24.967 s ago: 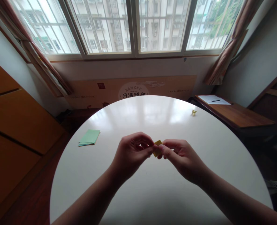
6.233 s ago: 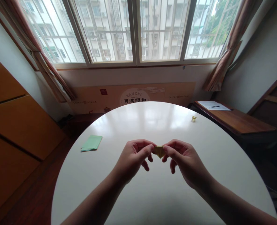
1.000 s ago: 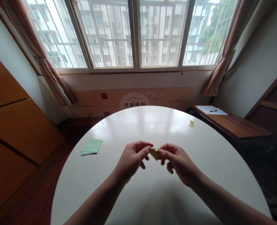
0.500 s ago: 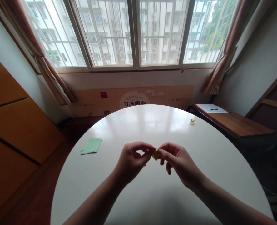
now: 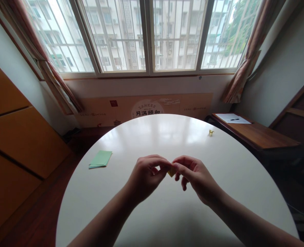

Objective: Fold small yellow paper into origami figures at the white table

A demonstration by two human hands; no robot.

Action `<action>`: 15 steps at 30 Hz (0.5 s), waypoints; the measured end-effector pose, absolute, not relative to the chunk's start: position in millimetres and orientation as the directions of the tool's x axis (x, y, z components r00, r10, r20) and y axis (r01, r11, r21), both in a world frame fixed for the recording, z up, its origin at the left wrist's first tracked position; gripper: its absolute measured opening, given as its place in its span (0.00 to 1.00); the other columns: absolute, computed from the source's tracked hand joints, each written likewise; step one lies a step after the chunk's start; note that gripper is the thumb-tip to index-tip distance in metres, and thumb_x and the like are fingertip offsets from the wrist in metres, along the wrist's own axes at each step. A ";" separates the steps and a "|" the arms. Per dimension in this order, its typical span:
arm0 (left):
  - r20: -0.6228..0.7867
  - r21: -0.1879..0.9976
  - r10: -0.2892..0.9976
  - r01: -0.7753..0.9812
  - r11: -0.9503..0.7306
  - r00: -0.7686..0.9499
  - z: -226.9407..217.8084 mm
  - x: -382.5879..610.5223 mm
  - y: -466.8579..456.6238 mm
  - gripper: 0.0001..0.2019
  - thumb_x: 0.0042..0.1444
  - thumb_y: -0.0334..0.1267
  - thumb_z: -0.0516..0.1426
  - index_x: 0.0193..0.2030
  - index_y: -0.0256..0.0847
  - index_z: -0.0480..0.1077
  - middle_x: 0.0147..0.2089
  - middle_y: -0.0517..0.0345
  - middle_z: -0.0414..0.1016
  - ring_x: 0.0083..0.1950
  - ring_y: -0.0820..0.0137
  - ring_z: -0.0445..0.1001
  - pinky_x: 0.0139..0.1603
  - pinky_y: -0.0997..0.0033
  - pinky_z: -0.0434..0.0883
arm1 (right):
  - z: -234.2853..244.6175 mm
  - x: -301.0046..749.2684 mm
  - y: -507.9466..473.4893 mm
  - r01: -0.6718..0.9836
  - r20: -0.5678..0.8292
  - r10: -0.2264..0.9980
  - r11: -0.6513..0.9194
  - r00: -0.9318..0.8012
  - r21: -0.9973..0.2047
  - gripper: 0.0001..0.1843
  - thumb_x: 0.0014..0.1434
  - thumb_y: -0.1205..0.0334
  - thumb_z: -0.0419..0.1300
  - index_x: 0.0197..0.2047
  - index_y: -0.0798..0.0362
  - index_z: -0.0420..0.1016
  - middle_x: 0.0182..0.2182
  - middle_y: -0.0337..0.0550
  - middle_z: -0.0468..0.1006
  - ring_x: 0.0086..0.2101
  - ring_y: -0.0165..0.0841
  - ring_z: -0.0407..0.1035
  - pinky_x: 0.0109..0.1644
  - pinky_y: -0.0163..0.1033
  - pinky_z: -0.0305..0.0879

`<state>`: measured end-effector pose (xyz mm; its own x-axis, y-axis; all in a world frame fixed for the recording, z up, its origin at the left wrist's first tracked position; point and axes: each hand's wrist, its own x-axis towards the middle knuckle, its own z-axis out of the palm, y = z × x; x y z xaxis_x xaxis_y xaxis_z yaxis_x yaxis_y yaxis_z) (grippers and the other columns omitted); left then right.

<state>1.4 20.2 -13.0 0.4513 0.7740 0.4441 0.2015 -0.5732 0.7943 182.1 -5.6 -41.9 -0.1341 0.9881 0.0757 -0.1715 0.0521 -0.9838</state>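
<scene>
Counter: white, with a curved far edge.
Left hand: narrow grip, fingertips pinching the folded yellow paper from the left.
Right hand: matching pinch from the right.
Paper's lie: between the fingertips, one corner toward the wearer; long axis hidden, neither hand nearer.
Green sheets: stacked left, well apart.
Yellow origami figure: far right.
Window: barred, behind.
</scene>
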 end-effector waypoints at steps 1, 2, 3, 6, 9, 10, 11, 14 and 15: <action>0.427 0.802 0.781 0.209 -0.560 0.456 -13.4 1.4 20.2 0.07 0.57 0.29 0.59 0.35 0.38 0.80 0.35 0.52 0.81 0.33 0.68 0.78 0.28 0.75 0.75 | -41.9 182.3 -5.3 -0.158 0.077 0.988 0.055 -0.135 -0.986 0.12 0.58 0.54 0.66 0.36 0.56 0.78 0.27 0.43 0.77 0.27 0.31 0.69 0.18 0.28 0.62; 0.406 0.815 0.793 0.212 -0.538 0.454 -13.9 1.3 20.3 0.06 0.57 0.30 0.60 0.35 0.38 0.80 0.35 0.52 0.80 0.33 0.68 0.78 0.27 0.75 0.75 | -42.1 182.4 -5.1 -0.148 0.078 0.988 0.057 -0.135 -0.987 0.12 0.58 0.54 0.66 0.35 0.56 0.78 0.27 0.43 0.77 0.27 0.31 0.69 0.18 0.28 0.62; 0.380 0.837 0.812 0.210 -0.506 0.442 -14.3 1.2 20.6 0.05 0.56 0.30 0.60 0.35 0.37 0.80 0.34 0.52 0.80 0.32 0.68 0.77 0.27 0.74 0.76 | -42.2 182.4 -5.0 -0.143 0.079 0.988 0.059 -0.133 -0.988 0.12 0.58 0.54 0.66 0.35 0.56 0.78 0.27 0.43 0.77 0.26 0.31 0.69 0.18 0.28 0.62; 0.269 0.928 0.882 0.143 -0.346 0.386 -14.9 1.0 22.0 0.07 0.54 0.33 0.62 0.40 0.35 0.78 0.33 0.52 0.80 0.31 0.67 0.77 0.24 0.74 0.76 | -43.1 182.4 -5.0 -0.143 0.087 0.990 0.071 -0.112 -0.987 0.12 0.58 0.54 0.66 0.36 0.56 0.79 0.26 0.43 0.77 0.26 0.31 0.70 0.18 0.28 0.62; 0.173 0.972 0.911 0.083 -0.219 0.376 -13.9 0.8 22.9 0.10 0.54 0.36 0.63 0.42 0.34 0.76 0.34 0.50 0.80 0.31 0.66 0.77 0.22 0.75 0.75 | -43.2 182.5 -5.4 -0.140 0.102 0.991 0.089 -0.091 -0.986 0.11 0.59 0.55 0.65 0.37 0.56 0.79 0.26 0.43 0.78 0.27 0.31 0.71 0.18 0.28 0.63; 0.158 0.975 0.911 0.084 -0.204 0.380 -13.3 0.8 22.8 0.10 0.53 0.36 0.63 0.42 0.33 0.76 0.34 0.50 0.80 0.31 0.67 0.77 0.22 0.75 0.74 | -42.9 182.5 -5.6 -0.140 0.105 0.990 0.092 -0.090 -0.986 0.11 0.59 0.55 0.65 0.37 0.56 0.79 0.27 0.43 0.78 0.27 0.32 0.71 0.18 0.28 0.63; 0.149 0.976 0.911 0.091 -0.198 0.383 -12.8 0.9 22.5 0.10 0.53 0.36 0.63 0.41 0.33 0.76 0.34 0.50 0.80 0.30 0.68 0.76 0.22 0.75 0.74 | -42.4 182.5 -5.7 -0.141 0.107 0.990 0.093 -0.091 -0.986 0.11 0.59 0.55 0.65 0.37 0.56 0.79 0.27 0.44 0.78 0.27 0.32 0.72 0.18 0.27 0.64; 0.131 0.976 0.908 0.108 -0.188 0.397 -11.8 1.9 21.2 0.10 0.53 0.36 0.63 0.40 0.33 0.76 0.32 0.51 0.80 0.30 0.69 0.76 0.23 0.75 0.74 | -41.0 182.5 -6.2 -0.142 0.110 0.989 0.095 -0.102 -0.985 0.11 0.59 0.56 0.65 0.37 0.56 0.80 0.27 0.44 0.79 0.28 0.32 0.72 0.18 0.27 0.64; 0.123 0.977 0.909 0.112 -0.181 0.399 -11.7 2.5 20.9 0.10 0.54 0.37 0.63 0.39 0.32 0.76 0.32 0.51 0.79 0.29 0.69 0.76 0.23 0.76 0.74 | -40.6 182.5 -6.5 -0.141 0.113 0.988 0.098 -0.102 -0.985 0.11 0.59 0.56 0.65 0.37 0.56 0.80 0.27 0.44 0.79 0.28 0.32 0.72 0.18 0.28 0.64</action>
<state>2.5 20.9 -11.7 0.3987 0.9088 0.1228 0.1117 -0.1810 0.9771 182.5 -6.5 -40.6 -0.1020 0.9884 0.1127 -0.1412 0.0977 -0.9851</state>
